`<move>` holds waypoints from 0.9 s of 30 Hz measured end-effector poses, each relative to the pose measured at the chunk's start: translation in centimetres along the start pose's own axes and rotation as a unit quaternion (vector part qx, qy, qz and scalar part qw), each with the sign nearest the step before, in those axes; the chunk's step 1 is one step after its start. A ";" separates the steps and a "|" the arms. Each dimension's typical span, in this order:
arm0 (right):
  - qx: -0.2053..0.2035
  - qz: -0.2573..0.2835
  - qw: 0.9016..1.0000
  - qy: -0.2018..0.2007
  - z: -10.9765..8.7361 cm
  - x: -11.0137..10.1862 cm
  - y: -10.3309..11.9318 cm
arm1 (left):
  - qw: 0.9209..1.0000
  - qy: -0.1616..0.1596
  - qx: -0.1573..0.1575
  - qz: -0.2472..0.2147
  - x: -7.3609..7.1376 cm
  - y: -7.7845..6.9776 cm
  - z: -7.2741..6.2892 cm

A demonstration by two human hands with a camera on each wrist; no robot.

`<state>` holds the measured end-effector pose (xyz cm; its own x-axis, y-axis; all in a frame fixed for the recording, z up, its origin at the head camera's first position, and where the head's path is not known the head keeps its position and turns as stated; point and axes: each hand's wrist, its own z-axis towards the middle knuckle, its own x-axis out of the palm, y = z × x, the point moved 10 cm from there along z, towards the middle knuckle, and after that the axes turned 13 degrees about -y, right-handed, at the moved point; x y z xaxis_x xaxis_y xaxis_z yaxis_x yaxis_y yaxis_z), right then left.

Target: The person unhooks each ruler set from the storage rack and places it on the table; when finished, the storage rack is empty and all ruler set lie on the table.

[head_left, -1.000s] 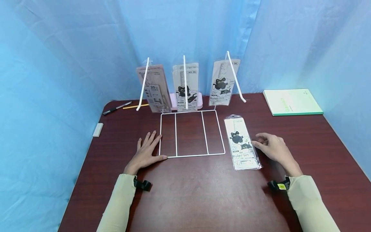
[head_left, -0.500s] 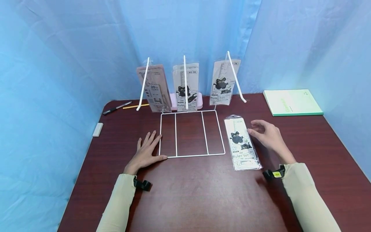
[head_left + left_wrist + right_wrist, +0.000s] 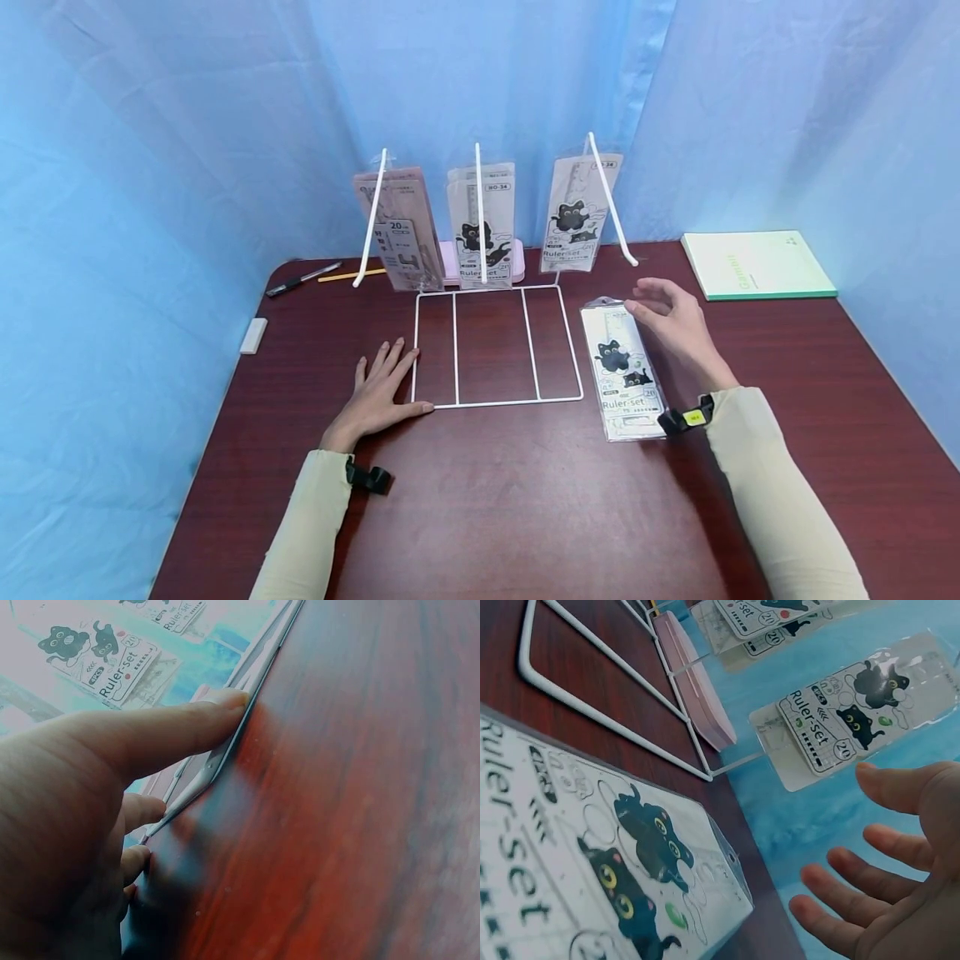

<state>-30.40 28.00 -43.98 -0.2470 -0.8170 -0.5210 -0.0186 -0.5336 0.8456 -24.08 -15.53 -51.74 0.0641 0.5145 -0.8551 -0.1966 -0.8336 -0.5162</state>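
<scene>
My left hand lies spread on the table at the left front corner of a white wire display rack, its thumb and fingers touching the frame. A packaged ruler set with black cats on its card lies flat to the right of the rack. Over the upper right edge of that pack hovers my right hand, fingers loosely bent and holding nothing; in the right wrist view the fingers are apart from the ruler set. More ruler sets hang on the rack's hooks: a pink pack, a middle pack and a right pack.
A green-edged notebook lies at the back right. Behind the rack sits a pink case. A pen, a yellow pencil and a white eraser lie at the left. Blue curtains surround the table.
My right hand has moved forward and left along the lying ruler set, from beside its lower half to its top end. The left hand and the rack have stayed still.
</scene>
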 end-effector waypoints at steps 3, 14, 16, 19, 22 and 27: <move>0.008 0.021 1.000 -0.002 0.6 0.4 0.2 | 1.000 0.000 0.000 0.000 0.0 0.0 0.0; 0.011 0.068 0.997 -0.022 2.9 1.7 2.0 | 1.000 -0.001 0.000 -0.006 0.0 0.0 -0.1; 0.017 0.071 0.997 -0.021 3.3 2.1 2.2 | 1.000 0.000 0.002 -0.005 0.0 -0.1 -0.1; 0.032 0.078 0.996 -0.016 3.9 2.6 2.3 | 1.000 0.001 0.002 -0.007 0.0 -0.1 -0.1; 0.034 0.084 0.996 -0.014 4.5 3.1 2.7 | 1.000 -0.001 0.003 -0.004 -0.1 -0.1 -0.1; 0.028 0.103 0.994 -0.012 5.5 3.9 3.4 | 1.000 0.000 0.004 -0.003 -0.2 -0.1 -0.1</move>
<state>-36.76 24.24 -42.48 -0.2741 -0.9020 -0.3337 -0.0189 -0.3419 0.9396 -23.95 -15.50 -51.54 0.0644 0.5196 -0.8520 -0.2048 -0.8287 -0.5209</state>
